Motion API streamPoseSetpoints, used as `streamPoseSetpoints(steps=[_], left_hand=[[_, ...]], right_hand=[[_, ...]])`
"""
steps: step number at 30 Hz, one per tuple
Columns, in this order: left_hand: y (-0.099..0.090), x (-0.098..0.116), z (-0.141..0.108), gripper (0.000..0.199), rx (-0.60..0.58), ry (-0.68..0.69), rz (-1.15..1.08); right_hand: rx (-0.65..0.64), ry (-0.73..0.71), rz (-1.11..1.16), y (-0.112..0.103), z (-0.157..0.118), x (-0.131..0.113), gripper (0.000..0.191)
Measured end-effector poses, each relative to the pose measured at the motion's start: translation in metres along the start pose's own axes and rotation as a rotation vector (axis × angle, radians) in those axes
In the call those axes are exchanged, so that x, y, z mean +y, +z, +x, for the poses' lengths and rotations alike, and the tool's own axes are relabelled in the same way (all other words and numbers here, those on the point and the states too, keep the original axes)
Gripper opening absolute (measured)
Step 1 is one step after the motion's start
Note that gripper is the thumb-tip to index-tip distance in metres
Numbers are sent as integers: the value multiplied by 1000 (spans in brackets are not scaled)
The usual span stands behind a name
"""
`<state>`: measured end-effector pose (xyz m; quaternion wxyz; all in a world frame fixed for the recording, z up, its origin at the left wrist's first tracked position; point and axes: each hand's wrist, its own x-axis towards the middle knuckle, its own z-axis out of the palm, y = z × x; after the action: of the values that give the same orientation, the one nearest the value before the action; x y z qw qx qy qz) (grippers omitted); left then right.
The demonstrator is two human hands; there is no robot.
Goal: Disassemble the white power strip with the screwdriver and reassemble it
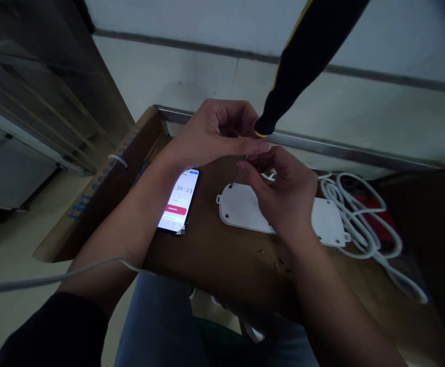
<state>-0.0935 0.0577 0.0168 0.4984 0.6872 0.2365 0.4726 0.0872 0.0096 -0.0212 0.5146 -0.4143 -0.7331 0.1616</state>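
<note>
Forearms (126,234) stretch over the cardboard-topped counter (207,260). Left-hand fingers (230,120) clench a black-and-yellow screwdriver (287,86); right-hand fingers (260,168) pinch its shaft, tip resting in one corner hole of a white plastic cover (241,209) beside coiled white cable (356,214). Other visible holes look empty.

The bare left hand (216,135) curls inward, just above the bare right hand (283,191), which pinches closed, both wrists bent toward each other.
</note>
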Motion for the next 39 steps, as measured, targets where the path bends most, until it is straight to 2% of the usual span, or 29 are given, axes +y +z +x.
streamPoseSetpoints(steps=[8, 12, 15, 17, 20, 23, 28, 33, 36, 39], left_hand=[[-1, 1, -2, 43, -25, -10, 30], [-4, 1, -2, 52, -24, -59, 62], [-11, -4, 0, 61, -31, -43, -20], [-16, -5, 1, 73, -95, 8, -180], [-21, -3, 0, 102, -204, 39, -386], [-21, 1, -1, 119, -240, 34, -386], [-12, 4, -4, 118, -188, -110, -284], [-5, 11, -9, 128, -261, -279, -373], [-5, 10, -10, 132, -271, -283, -368], [-9, 7, -8, 134, -356, -227, -316]], right_hand=[[19, -16, 9, 1, 0, 1, 3], [10, -9, 5, 0, -1, -1, 5], [8, -2, 40, -1, -2, -2, 5], [41, -16, 88, -1, -1, -2, 3], [127, -44, 154, -4, 1, -1, 4], [202, -27, 198, -7, 3, -1, 7], [282, 41, 242, -10, 2, 2, 11], [315, 26, 233, -13, 6, 1, 9], [358, 16, 206, -21, 7, -6, 8], [451, 6, 163, -43, -7, -13, 10]])
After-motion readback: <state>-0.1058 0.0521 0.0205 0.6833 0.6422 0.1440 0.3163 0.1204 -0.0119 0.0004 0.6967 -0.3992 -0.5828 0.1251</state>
